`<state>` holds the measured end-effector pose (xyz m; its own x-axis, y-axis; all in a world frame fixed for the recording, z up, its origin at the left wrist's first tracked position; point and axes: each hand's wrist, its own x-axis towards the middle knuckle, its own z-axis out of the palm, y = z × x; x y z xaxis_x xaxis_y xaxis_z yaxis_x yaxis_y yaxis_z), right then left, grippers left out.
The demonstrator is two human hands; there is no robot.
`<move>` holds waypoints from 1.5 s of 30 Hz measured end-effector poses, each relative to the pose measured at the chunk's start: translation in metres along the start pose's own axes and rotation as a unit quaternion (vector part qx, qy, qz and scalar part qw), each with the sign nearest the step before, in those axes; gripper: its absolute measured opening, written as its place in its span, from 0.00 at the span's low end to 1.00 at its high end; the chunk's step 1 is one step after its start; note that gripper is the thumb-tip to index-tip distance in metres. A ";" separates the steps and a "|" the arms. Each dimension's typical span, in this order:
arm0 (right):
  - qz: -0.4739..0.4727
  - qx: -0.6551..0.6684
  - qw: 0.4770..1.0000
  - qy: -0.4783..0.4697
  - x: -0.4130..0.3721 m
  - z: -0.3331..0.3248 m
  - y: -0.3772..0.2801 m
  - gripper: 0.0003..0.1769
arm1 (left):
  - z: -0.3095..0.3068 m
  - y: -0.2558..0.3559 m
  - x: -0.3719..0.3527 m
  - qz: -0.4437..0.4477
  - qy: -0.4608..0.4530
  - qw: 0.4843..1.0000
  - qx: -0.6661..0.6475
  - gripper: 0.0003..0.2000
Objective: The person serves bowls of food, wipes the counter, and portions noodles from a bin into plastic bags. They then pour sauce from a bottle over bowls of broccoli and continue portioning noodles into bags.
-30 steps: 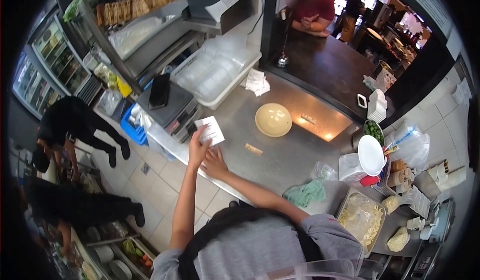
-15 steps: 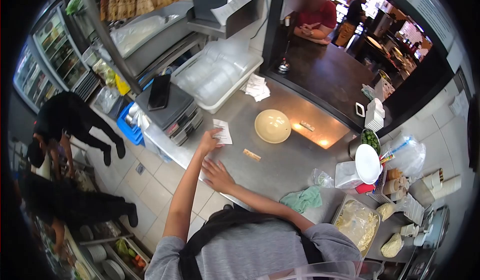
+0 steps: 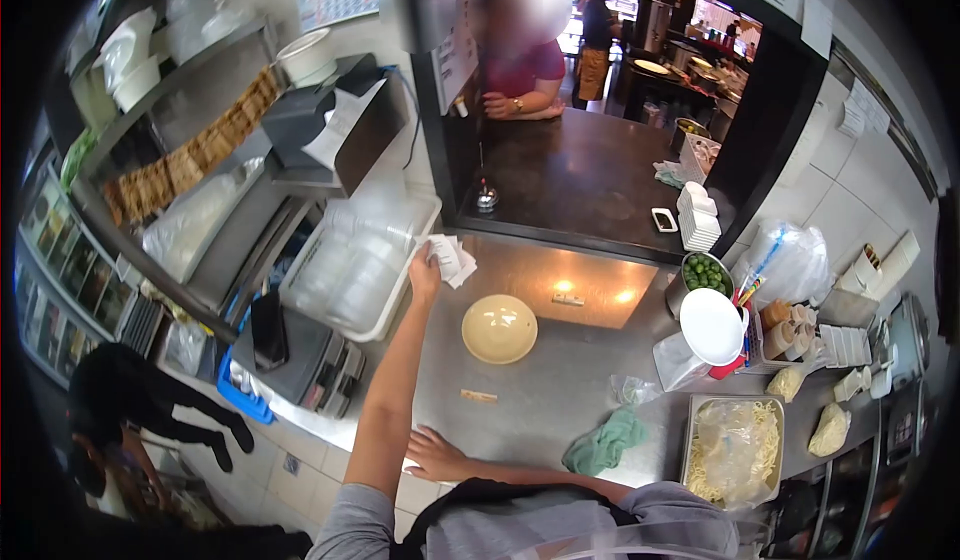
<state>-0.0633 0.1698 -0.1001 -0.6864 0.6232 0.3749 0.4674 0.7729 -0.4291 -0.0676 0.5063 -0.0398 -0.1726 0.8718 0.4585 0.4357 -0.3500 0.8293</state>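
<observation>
My left hand (image 3: pixel 425 270) reaches far forward, its fingers closed on a white paper slip (image 3: pixel 441 252) beside other slips (image 3: pixel 463 266) at the tray's right side. My right hand (image 3: pixel 435 455) lies flat with spread fingers on the near left edge of the steel counter (image 3: pixel 560 400), holding nothing. A cream bowl (image 3: pixel 499 329), with no food visible in it, stands to the right of my left forearm. Below the bowl lies a small tan packet (image 3: pixel 479 396). Another small packet (image 3: pixel 567 300) is on the warmly lit strip behind the bowl.
A tray of plastic containers (image 3: pixel 350 260) and a phone (image 3: pixel 268 330) are left. Green cloth (image 3: pixel 606 440), white plate (image 3: pixel 712 327) and noodle tray (image 3: pixel 735 450) stand right. One person (image 3: pixel 525 65) leans at the pass window; another person (image 3: pixel 130 390) bends at far left.
My left hand has moved forward with the slip to the other papers. My right hand stays near the counter's edge. The camera view has shifted.
</observation>
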 end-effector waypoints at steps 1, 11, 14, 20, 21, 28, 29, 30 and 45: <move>0.001 0.001 1.000 0.000 0.001 -0.002 -0.001 0.29 | 0.006 -0.009 0.003 -0.019 -0.002 1.000 -0.002 0.11; 0.034 0.023 0.999 -0.035 0.001 0.007 0.001 0.32 | 0.029 -0.010 0.019 -0.064 -0.044 0.972 -0.224 0.10; 0.030 -0.047 0.998 0.026 -0.002 0.025 0.003 0.32 | 0.039 -0.007 0.025 -0.062 -0.076 0.963 -0.251 0.11; 0.041 0.027 0.999 -0.006 -0.003 0.019 0.003 0.34 | 0.049 -0.008 0.043 -0.078 -0.133 0.938 -0.312 0.13; 0.044 0.041 0.998 -0.008 -0.001 0.017 0.002 0.34 | 0.050 -0.006 0.045 -0.079 -0.131 0.945 -0.290 0.13; 0.047 0.036 0.998 0.004 0.002 -0.001 -0.002 0.29 | 0.073 -0.011 0.064 -0.084 -0.147 0.947 -0.273 0.12; 0.051 0.041 0.998 -0.016 0.003 -0.004 -0.002 0.29 | 0.075 -0.013 0.069 -0.095 -0.181 0.940 -0.275 0.13; 0.052 0.041 0.998 -0.017 0.002 -0.002 0.000 0.29 | 0.076 -0.008 0.070 -0.099 -0.188 0.935 -0.283 0.13; 0.048 0.046 0.998 0.007 0.001 0.015 0.003 0.35 | 0.133 -0.108 0.057 -0.180 -0.121 0.910 -0.354 0.10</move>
<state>-0.0710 0.1708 -0.1129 -0.6329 0.6954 0.3405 0.4763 0.6963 -0.5369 -0.0071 0.6387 -0.1456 0.0460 0.9936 0.1030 -0.3033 -0.0844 0.9492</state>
